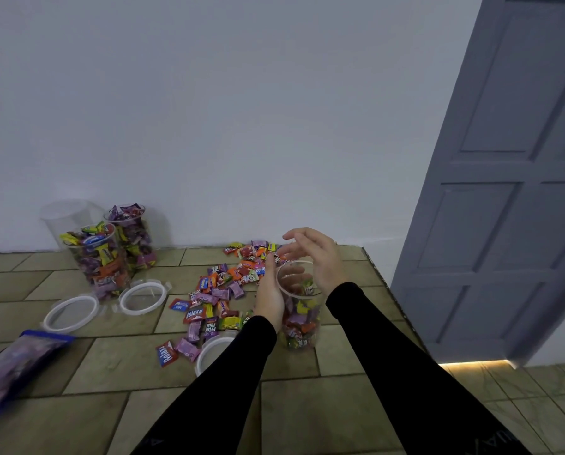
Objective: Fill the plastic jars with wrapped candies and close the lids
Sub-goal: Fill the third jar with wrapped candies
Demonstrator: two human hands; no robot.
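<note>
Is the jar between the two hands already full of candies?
No, partly filled: in the jar, candies reach about halfway; its upper part is clear, and no lid is on.

left hand [269, 295] upright, fingers seemingly curled | right hand [317, 257] raised, fingers loosely spread

4 clear plastic jars [299, 310], 3 white lids [142, 296], 1 blue candy bag [15, 366], 2 hands [269, 298], and loose candies [220, 292] too many to count.

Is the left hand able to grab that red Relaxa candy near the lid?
Probably yes. The left hand only holds the jar; the red Relaxa candy lies uncovered on the tiles, with nothing in between.
</note>
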